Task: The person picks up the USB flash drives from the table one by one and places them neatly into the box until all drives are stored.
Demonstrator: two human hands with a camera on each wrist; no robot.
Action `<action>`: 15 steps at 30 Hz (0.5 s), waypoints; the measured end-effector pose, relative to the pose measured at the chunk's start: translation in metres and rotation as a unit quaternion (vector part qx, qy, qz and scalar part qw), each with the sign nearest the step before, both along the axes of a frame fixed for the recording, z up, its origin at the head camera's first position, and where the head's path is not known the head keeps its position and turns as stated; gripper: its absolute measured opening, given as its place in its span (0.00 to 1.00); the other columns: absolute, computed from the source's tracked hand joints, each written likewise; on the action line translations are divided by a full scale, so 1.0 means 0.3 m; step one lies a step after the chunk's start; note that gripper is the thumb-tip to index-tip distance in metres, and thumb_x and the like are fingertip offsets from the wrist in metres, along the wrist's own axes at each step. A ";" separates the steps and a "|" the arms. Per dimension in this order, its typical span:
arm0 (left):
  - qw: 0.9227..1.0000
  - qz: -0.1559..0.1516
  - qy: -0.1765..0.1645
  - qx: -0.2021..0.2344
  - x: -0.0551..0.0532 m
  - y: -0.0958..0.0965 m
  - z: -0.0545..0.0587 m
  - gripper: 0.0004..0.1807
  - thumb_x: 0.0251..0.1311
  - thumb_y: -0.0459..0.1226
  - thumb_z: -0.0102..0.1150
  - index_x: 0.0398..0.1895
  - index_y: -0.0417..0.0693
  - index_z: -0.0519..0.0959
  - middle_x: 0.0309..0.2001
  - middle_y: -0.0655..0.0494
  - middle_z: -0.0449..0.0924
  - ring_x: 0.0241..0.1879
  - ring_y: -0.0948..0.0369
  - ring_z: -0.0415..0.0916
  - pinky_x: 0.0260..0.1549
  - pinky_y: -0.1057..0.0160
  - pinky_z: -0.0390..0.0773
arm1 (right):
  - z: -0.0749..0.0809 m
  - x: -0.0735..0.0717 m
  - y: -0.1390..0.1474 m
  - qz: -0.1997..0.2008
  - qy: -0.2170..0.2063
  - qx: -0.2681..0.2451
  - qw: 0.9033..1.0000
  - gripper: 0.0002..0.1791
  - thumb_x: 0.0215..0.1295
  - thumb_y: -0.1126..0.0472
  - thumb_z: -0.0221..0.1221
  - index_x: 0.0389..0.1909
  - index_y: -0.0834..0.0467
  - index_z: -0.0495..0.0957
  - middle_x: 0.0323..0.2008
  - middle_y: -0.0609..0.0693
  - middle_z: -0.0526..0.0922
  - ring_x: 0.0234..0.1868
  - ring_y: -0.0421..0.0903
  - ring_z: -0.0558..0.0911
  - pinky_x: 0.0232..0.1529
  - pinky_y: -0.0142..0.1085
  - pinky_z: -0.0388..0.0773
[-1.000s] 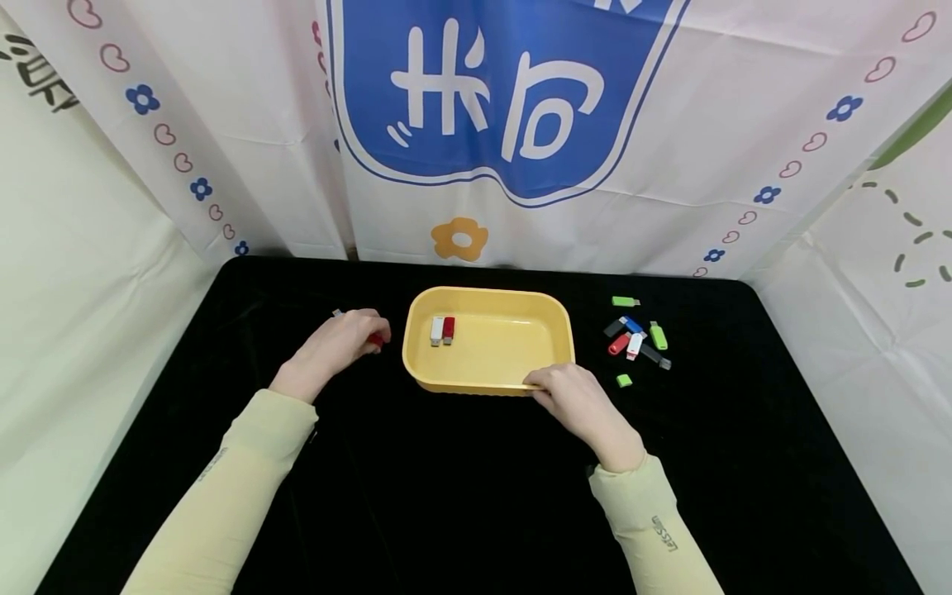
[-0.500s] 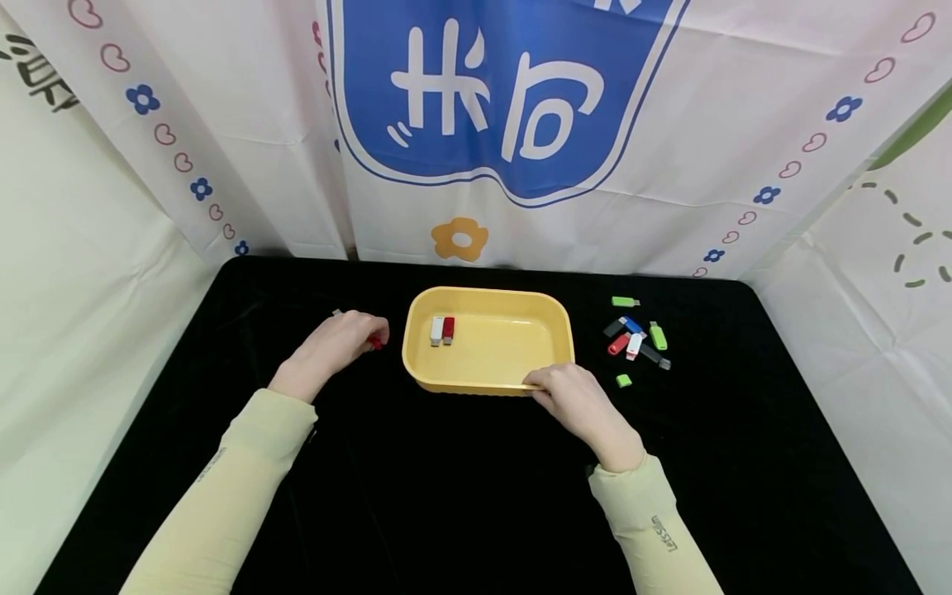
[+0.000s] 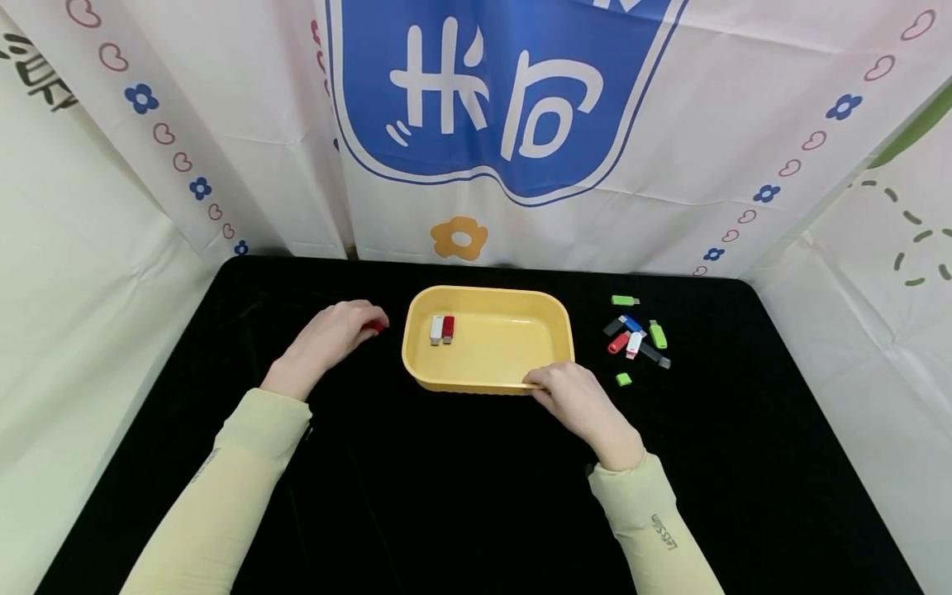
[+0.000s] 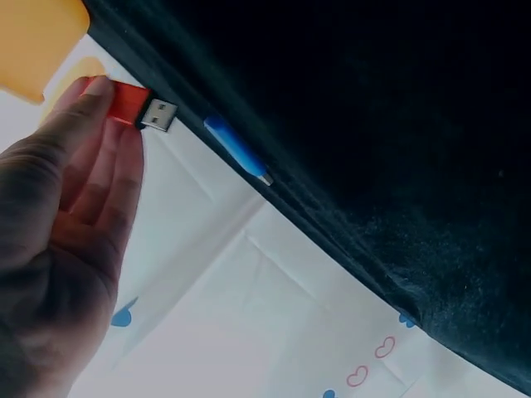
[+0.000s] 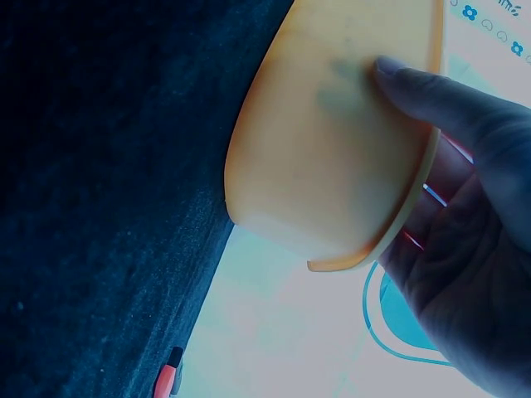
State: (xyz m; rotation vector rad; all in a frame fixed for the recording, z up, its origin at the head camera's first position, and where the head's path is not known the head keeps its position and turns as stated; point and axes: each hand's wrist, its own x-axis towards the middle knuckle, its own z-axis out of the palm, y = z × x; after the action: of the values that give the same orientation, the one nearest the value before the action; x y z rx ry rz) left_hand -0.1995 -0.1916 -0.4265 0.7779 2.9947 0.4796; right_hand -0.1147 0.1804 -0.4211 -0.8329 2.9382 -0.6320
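Note:
My left hand [image 3: 329,340], left of the yellow tray [image 3: 468,386], pinches a red USB flash drive [image 4: 129,102] between thumb and fingers. Its metal plug points away from the fingertips in the left wrist view. Past it, a blue USB flash drive [image 4: 235,146] lies on the black cloth; the left hand hides it in the head view. My right hand [image 3: 576,401] grips the tray's near right rim, thumb against the outer wall and fingers over the inside. A white flash drive [image 3: 436,329] and a dark red one [image 3: 449,329] lie side by side in the tray.
Right of the tray lies a loose pile of flash drives, with a white one [image 3: 634,345] and a red one [image 3: 618,343] among several. A green drive [image 3: 623,301] sits behind it, a small green piece [image 3: 623,379] in front. Printed curtains [image 3: 402,223] stand behind the black table [image 3: 461,496].
My left hand has lifted and shifted slightly toward the back with the red flash drive. The plug visible beyond that hand earlier is now hidden. The right hand and tray stay put.

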 end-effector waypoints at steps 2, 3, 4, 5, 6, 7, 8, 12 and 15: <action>1.000 -0.004 0.009 0.016 -0.002 -0.001 0.006 0.10 0.64 0.31 0.63 0.47 0.47 0.85 0.47 0.51 0.85 0.46 0.52 0.83 0.46 0.50 0.82 | 0.000 0.000 -0.001 0.001 0.001 0.000 1.000 0.07 0.63 0.67 0.65 0.33 0.51 0.87 0.31 0.43 0.88 0.28 0.34 0.77 0.34 0.33 0.78; 1.000 -0.005 0.015 0.023 -0.004 0.000 0.009 0.10 0.64 0.31 0.63 0.47 0.47 0.85 0.47 0.52 0.85 0.46 0.53 0.83 0.46 0.51 0.82 | 0.000 0.000 0.000 0.001 0.002 -0.001 1.000 0.07 0.63 0.67 0.65 0.33 0.51 0.87 0.31 0.43 0.88 0.27 0.34 0.77 0.34 0.33 0.78; 0.999 -0.008 0.019 0.031 -0.005 0.000 0.013 0.10 0.64 0.31 0.63 0.47 0.47 0.84 0.47 0.51 0.85 0.46 0.53 0.82 0.47 0.50 0.82 | 0.000 0.000 0.000 0.002 0.002 -0.002 1.000 0.07 0.63 0.67 0.65 0.33 0.51 0.87 0.31 0.43 0.88 0.27 0.34 0.77 0.34 0.33 0.78; 0.999 -0.011 0.024 0.039 -0.005 0.002 0.016 0.10 0.64 0.31 0.63 0.47 0.46 0.84 0.47 0.51 0.85 0.47 0.53 0.82 0.48 0.50 0.82 | 0.000 0.000 0.000 0.002 0.002 -0.003 1.000 0.07 0.63 0.67 0.65 0.33 0.51 0.87 0.31 0.43 0.88 0.27 0.34 0.77 0.34 0.33 0.78; 0.999 -0.012 0.027 0.046 -0.006 0.004 0.020 0.10 0.64 0.32 0.64 0.47 0.46 0.84 0.47 0.52 0.85 0.47 0.53 0.82 0.48 0.51 0.82 | 0.000 0.000 0.000 0.002 0.002 -0.003 1.000 0.07 0.63 0.67 0.65 0.33 0.51 0.87 0.31 0.43 0.88 0.27 0.34 0.77 0.34 0.33 0.78; 0.998 -0.012 0.031 0.052 -0.007 0.006 0.023 0.10 0.64 0.32 0.64 0.47 0.46 0.84 0.47 0.52 0.85 0.47 0.53 0.82 0.49 0.51 0.82 | 0.000 0.000 0.000 0.003 0.002 -0.004 1.000 0.07 0.63 0.67 0.65 0.33 0.51 0.87 0.31 0.43 0.88 0.27 0.34 0.77 0.34 0.32 0.78; 0.998 -0.011 0.035 0.058 -0.008 0.009 0.027 0.10 0.63 0.32 0.64 0.48 0.46 0.84 0.47 0.52 0.85 0.48 0.53 0.82 0.49 0.51 0.82 | -0.001 0.000 0.000 0.003 0.001 -0.004 1.000 0.07 0.63 0.67 0.65 0.33 0.51 0.87 0.31 0.43 0.88 0.27 0.34 0.76 0.34 0.32 0.78; 0.995 -0.008 0.060 0.076 -0.006 0.018 0.041 0.11 0.62 0.33 0.66 0.48 0.46 0.84 0.48 0.52 0.85 0.48 0.54 0.82 0.49 0.52 0.82 | -0.003 -0.001 0.001 0.003 -0.001 -0.003 1.000 0.07 0.63 0.67 0.65 0.33 0.51 0.87 0.31 0.42 0.88 0.27 0.33 0.75 0.34 0.32 0.77; 0.992 -0.014 0.093 0.088 -0.004 0.022 0.050 0.11 0.61 0.33 0.67 0.47 0.46 0.84 0.47 0.52 0.85 0.48 0.53 0.82 0.48 0.52 0.83 | -0.004 -0.002 0.001 0.002 -0.001 -0.002 1.000 0.07 0.63 0.67 0.65 0.33 0.51 0.87 0.31 0.42 0.88 0.27 0.33 0.76 0.33 0.32 0.77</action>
State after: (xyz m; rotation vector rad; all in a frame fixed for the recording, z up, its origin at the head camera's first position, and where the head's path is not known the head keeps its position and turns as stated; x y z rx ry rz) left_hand -0.2007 -0.1849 -0.4114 0.9239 3.1389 0.7152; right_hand -0.1152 0.1806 -0.4225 -0.8366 2.9333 -0.6391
